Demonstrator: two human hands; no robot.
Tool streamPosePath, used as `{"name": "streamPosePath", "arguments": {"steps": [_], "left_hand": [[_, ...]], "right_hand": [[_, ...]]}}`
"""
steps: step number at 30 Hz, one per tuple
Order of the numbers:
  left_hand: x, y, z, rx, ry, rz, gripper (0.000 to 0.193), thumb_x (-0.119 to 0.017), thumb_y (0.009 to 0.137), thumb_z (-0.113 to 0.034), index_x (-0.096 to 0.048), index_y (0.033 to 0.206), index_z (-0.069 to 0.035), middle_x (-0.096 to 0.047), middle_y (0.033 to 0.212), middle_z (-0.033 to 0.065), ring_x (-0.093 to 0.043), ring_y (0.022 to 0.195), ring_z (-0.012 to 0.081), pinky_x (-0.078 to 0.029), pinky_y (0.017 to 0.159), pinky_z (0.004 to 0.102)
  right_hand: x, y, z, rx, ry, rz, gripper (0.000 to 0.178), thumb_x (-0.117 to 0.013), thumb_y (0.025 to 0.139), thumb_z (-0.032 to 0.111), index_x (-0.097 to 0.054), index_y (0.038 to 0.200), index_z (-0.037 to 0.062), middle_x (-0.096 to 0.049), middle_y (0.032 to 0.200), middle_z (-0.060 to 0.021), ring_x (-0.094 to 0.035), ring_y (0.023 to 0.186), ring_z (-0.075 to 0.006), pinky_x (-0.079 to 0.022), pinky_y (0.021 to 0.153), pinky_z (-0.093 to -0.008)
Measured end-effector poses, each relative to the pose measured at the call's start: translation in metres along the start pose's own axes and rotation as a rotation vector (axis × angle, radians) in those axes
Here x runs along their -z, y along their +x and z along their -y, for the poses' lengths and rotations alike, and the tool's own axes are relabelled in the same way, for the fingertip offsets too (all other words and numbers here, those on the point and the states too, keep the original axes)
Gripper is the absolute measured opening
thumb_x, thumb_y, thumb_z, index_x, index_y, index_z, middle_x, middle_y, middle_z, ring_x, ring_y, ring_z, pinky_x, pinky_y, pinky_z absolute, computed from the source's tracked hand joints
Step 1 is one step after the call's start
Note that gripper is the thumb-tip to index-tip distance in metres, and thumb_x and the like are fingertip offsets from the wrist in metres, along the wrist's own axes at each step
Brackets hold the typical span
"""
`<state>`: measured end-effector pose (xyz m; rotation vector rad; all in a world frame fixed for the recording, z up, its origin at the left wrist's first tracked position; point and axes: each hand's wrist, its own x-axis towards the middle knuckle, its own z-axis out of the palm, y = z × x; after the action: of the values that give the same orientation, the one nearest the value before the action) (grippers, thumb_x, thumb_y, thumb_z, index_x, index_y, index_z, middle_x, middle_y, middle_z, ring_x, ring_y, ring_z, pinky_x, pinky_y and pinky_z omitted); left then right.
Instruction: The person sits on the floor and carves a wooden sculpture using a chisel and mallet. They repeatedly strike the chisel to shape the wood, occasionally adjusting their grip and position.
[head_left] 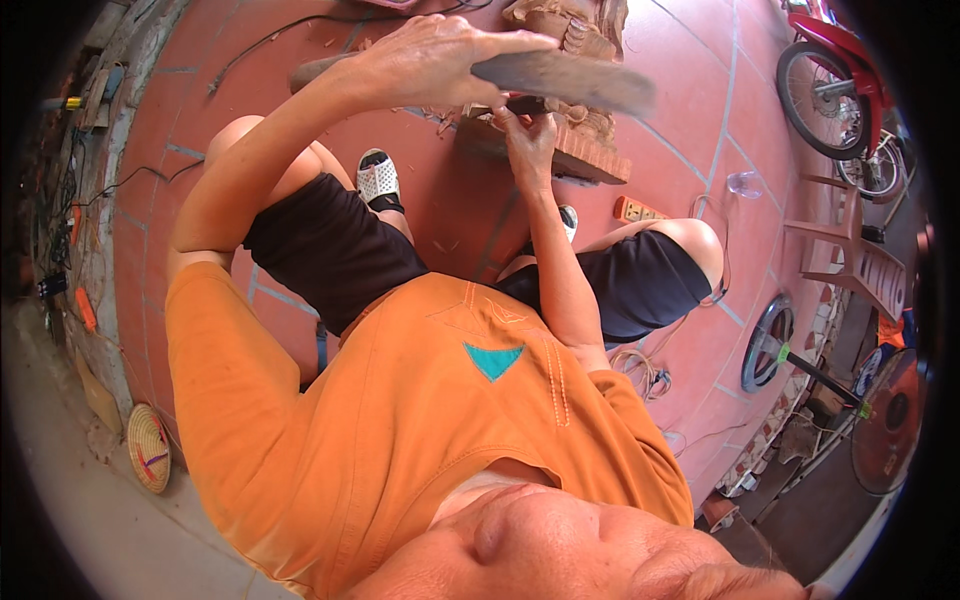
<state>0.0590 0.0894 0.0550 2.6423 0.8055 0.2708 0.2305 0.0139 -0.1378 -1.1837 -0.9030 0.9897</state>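
Note:
My left hand point(425, 60) is closed around a long, flat wooden bar point(575, 80), brownish grey, whose far end is slightly blurred. The bar passes level over my right hand point(532, 150). That hand's fingers are bent and pinched on a thin dark tool point(528, 105), partly hidden under the bar, so its kind does not show. Right behind it stands a carved wooden piece point(572, 25) with rounded reliefs and a thick block-like base point(590, 155). The bar and my hands cover its middle.
Wood chips lie on the red tiles point(690, 130) around the carving. An orange power strip point(637, 210) and coiled cable point(645, 375) are by my right knee. Farther right are a red motorbike point(840, 85), a plastic chair point(860, 255) and a standing fan point(768, 345). Tools line the left wall.

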Motion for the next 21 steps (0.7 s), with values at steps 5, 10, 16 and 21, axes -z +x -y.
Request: {"name": "streamPosePath", "arguments": {"steps": [5,10,16,21], "left_hand": [[0.002,0.002,-0.004,-0.049,-0.211,-0.104,0.081,-0.078,0.084,-0.033,-0.043,0.157,-0.025,-0.074,0.1,0.0179,-0.073,0.086,0.0365,-0.058,0.078,0.0465],[-0.017,-0.006,0.007,0.016,0.187,0.078,0.079,-0.078,0.084,-0.032,-0.046,0.156,-0.031,-0.076,0.1,0.0124,-0.073,0.081,0.0337,-0.059,0.075,0.0437],[-0.008,-0.004,0.005,-0.015,0.058,-0.077,0.081,-0.079,0.082,-0.03,-0.046,0.156,-0.03,-0.076,0.1,0.0144,-0.074,0.084,0.0342,-0.059,0.077,0.0437],[0.017,-0.001,0.001,0.03,-0.166,-0.152,0.084,-0.078,0.086,-0.041,-0.042,0.157,-0.013,-0.066,0.128,0.0271,-0.071,0.106,0.0411,-0.056,0.092,0.0458]], "right_hand": [[-0.001,0.001,-0.002,0.004,0.025,0.007,0.019,-0.075,0.091,-0.001,-0.067,0.108,-0.0011,-0.073,0.102,-0.0081,-0.068,0.094,-0.0147,-0.056,0.087,-0.0318],[-0.004,0.0,0.005,0.055,-0.124,0.003,0.018,-0.076,0.091,0.002,-0.068,0.107,-0.0011,-0.073,0.102,-0.0066,-0.069,0.093,-0.016,-0.057,0.086,-0.0328],[0.001,-0.001,-0.004,0.0,0.18,0.002,0.025,-0.077,0.092,0.005,-0.064,0.112,0.0012,-0.072,0.105,-0.008,-0.069,0.093,-0.0175,-0.059,0.082,-0.0307],[0.013,0.005,0.001,-0.116,0.282,-0.133,0.025,-0.073,0.094,0.001,-0.061,0.116,0.0023,-0.068,0.112,-0.0091,-0.068,0.1,-0.0179,-0.063,0.082,-0.0342]]}}
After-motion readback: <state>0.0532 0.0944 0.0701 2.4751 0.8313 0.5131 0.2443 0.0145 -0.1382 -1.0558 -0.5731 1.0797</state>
